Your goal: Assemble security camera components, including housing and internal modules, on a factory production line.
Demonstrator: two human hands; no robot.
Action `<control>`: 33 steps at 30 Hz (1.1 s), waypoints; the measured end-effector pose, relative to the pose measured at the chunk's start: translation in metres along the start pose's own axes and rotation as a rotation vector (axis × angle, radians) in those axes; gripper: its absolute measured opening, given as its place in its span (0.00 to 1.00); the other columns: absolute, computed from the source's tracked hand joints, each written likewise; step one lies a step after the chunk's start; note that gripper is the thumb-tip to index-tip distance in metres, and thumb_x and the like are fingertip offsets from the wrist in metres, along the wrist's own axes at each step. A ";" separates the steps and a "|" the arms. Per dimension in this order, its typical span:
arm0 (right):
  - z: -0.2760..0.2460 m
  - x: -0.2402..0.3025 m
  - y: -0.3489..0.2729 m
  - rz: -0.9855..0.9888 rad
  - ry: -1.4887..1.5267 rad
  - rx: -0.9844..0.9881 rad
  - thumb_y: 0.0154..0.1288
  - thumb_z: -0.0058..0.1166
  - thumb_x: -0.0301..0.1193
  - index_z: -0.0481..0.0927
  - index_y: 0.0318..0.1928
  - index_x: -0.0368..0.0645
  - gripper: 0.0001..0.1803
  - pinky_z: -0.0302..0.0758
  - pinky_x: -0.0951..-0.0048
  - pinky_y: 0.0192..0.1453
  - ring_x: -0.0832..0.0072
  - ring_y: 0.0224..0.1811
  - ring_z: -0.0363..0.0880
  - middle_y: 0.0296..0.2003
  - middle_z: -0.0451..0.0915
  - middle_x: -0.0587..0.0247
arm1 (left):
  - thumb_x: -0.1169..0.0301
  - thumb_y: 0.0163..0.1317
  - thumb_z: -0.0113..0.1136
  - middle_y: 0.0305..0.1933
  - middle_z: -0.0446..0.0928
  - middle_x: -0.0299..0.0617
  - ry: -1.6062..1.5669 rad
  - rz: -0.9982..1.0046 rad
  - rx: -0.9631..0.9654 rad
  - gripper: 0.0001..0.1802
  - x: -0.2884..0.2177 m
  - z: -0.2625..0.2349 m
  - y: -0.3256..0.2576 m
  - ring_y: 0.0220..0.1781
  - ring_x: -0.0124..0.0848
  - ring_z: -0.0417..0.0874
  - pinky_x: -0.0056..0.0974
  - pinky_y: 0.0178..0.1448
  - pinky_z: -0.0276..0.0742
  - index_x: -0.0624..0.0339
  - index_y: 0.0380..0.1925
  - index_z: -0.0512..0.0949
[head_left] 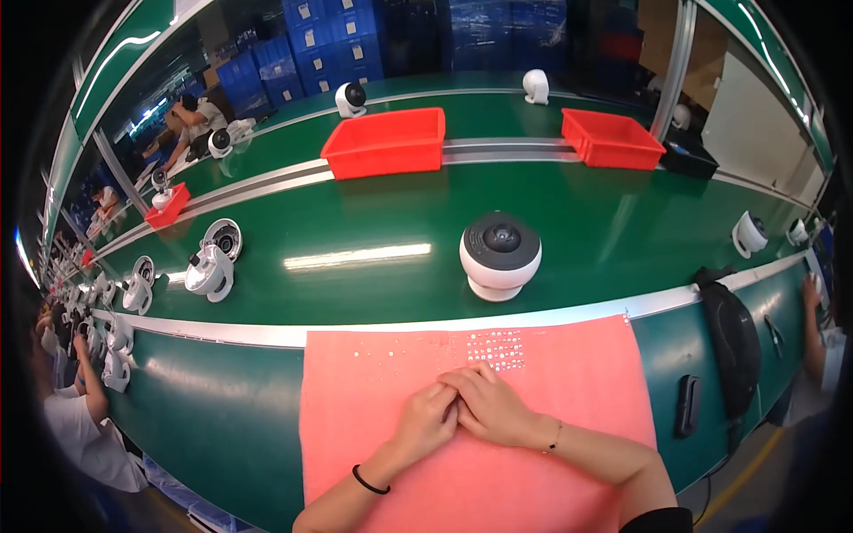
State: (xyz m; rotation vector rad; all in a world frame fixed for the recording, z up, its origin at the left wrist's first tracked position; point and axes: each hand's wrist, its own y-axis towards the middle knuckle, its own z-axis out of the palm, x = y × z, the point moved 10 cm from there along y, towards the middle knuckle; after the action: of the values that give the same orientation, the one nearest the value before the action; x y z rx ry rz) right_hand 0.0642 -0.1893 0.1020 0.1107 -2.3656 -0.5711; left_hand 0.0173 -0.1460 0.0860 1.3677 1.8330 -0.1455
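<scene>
My left hand (428,419) and my right hand (490,405) meet over a pink mat (373,435). Their fingers are closed and pressed together at the tips. Whatever they hold, if anything, is hidden between them. Just beyond the right fingers, small shiny screw-like parts (496,345) lie in neat rows on the mat. A few loose ones (391,354) are scattered to the left. Past the mat's far edge, a round white security camera (500,258) with a dark grey top stands on the green belt, touched by neither hand.
White camera units (211,271) stand along the belt (355,293) at left, another (749,234) at right. Red bins (384,147) sit behind. Right of the mat lie a black case (687,406), a black bag (730,342) and pliers (774,337). Co-workers sit at both sides.
</scene>
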 end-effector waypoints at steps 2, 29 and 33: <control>0.000 -0.003 0.000 -0.002 0.015 0.000 0.50 0.50 0.23 0.67 0.51 0.38 0.23 0.68 0.63 0.47 0.59 0.44 0.66 0.42 0.71 0.55 | 0.80 0.47 0.54 0.28 0.72 0.49 0.015 0.002 0.013 0.09 0.000 0.002 0.001 0.30 0.47 0.76 0.43 0.31 0.73 0.64 0.31 0.71; -0.006 -0.012 -0.003 -0.004 0.018 -0.004 0.50 0.51 0.24 0.68 0.50 0.38 0.23 0.68 0.64 0.49 0.59 0.44 0.66 0.43 0.71 0.57 | 0.83 0.45 0.53 0.24 0.69 0.48 -0.004 0.038 0.002 0.07 -0.004 0.011 0.007 0.24 0.43 0.73 0.39 0.28 0.69 0.67 0.28 0.71; -0.005 -0.012 -0.003 -0.004 0.016 0.017 0.50 0.51 0.24 0.68 0.50 0.39 0.23 0.68 0.64 0.50 0.60 0.44 0.67 0.43 0.72 0.57 | 0.83 0.45 0.53 0.24 0.69 0.48 0.004 0.026 0.013 0.07 -0.003 0.012 0.007 0.24 0.42 0.72 0.39 0.27 0.68 0.67 0.28 0.71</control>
State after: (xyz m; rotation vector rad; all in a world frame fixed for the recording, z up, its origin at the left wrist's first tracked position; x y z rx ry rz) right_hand 0.0760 -0.1912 0.0963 0.1270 -2.3552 -0.5501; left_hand 0.0296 -0.1521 0.0831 1.4014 1.8196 -0.1410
